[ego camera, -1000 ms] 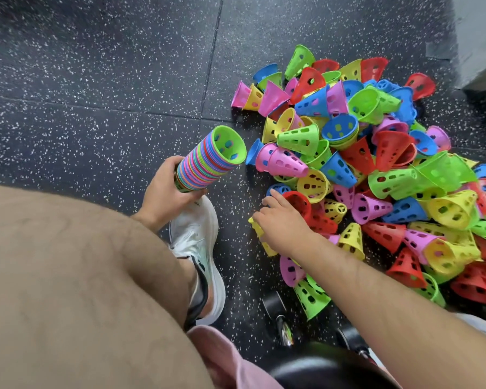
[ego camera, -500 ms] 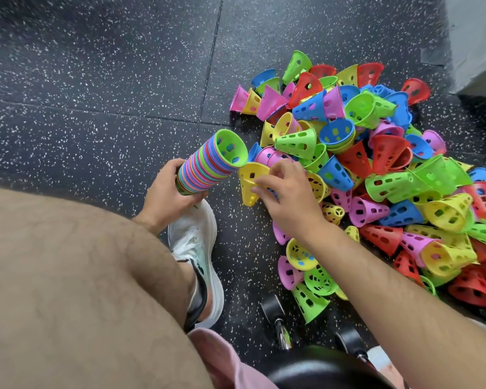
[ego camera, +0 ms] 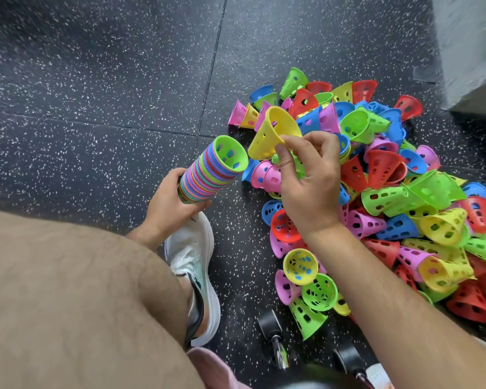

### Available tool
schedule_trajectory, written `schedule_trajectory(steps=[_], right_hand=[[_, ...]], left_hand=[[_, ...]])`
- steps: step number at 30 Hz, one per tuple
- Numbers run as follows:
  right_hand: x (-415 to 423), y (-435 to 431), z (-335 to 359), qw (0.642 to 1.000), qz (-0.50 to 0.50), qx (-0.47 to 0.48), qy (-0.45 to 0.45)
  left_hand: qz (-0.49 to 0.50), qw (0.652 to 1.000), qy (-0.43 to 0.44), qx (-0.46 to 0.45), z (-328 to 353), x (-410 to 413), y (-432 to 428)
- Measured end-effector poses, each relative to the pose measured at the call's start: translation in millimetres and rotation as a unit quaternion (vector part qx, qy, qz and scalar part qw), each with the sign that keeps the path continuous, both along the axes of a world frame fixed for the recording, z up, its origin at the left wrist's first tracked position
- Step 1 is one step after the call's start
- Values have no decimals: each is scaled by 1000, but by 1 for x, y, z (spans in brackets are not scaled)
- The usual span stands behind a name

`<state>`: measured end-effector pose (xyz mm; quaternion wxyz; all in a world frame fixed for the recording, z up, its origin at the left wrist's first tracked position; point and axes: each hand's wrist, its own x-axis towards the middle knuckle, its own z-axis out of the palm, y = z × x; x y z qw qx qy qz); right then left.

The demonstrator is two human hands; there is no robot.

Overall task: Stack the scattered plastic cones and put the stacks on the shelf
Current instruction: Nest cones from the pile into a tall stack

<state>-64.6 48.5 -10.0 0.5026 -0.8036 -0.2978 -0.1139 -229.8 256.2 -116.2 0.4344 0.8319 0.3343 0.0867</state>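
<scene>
**Item 1.** Stack of nested perforated plastic cones (ego camera: 208, 178), rims banded in many colours, outermost cone green with its wide mouth open. It is held tilted, mouth up and to the right, above the floor just left of the loose pile. The left hand (ego camera: 170, 204) grips its lower end, fingers and thumb curled round it.

**Item 2.** Single yellow perforated plastic cone (ego camera: 271, 133), raised above the near edge of the pile. The narrow end points down-left and sits just beside the stack's green mouth, not inside it. The right hand (ego camera: 310, 189) pinches its side wall between thumb and forefinger; the other fingers are loosely curled behind.

**Item 3.** Pile of scattered plastic cones (ego camera: 404, 197) in red, blue, green, yellow and pink, all perforated, lying on their sides or mouth-up. Several are partly nested in twos. The pile fills the right half of the view, partly under the right forearm.

**Item 4.** Black rubber floor with white speckles (ego camera: 96, 80), laid in tiles with visible seams. It carries the pile.

**Item 5.** White trainer (ego camera: 192, 256) on the floor, below the left hand.

**Item 6.** Bare leg (ego camera: 68, 304), filling the lower left.

**Item 7.** Black castor wheels (ego camera: 270, 324) at the bottom edge, just beside the nearest cones.

**Item 8.** Grey block (ego camera: 472, 51), top right corner, apart from the pile.
</scene>
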Motion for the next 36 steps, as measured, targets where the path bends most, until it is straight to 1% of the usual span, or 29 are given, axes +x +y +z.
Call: schedule_trajectory(steps=[2,4,6,7,8,12,15,18,20,23,26,29,32,36], right_hand=[[2,1,3,1000,8,9,0],[1,4,4,998,64,-8,0],[-1,4,1,989,134,-69,-8],[0,3,-2,983,147,-107,-16],[3,1,-5,980,141,-136,-19],[18,-11,-19,976,56,-208,22],[33,-15,-31,951,17,-304,47],[47,-13,-38,932,-47,-351,73],[55,-9,-42,912,-103,-390,77],[64,-4,-47,883,-136,-436,106],[68,-5,-50,882,-126,-434,132],[71,-9,-42,900,-111,-394,148],[71,-19,-26,931,-113,-332,101],[66,-24,-5,968,-103,-224,42]], left_hand=[[-1,1000,8,3,-2,0,1],[-10,1000,12,5,-4,1,1],[-14,1000,8,2,-4,4,-2],[-14,1000,3,-1,-3,6,-4],[-13,1000,0,-3,-4,8,-5],[-15,1000,-5,-2,-7,16,-6],[-19,1000,-1,-7,-11,26,-7],[-28,1000,3,-13,-14,35,-7],[-33,999,3,-6,-17,39,-7],[-36,999,6,-8,-21,43,-6],[-38,999,13,-11,-25,44,-5],[-37,999,17,-12,-28,46,-4],[-37,999,17,-18,-30,48,-2],[-46,999,4,-24,-34,52,-4]])
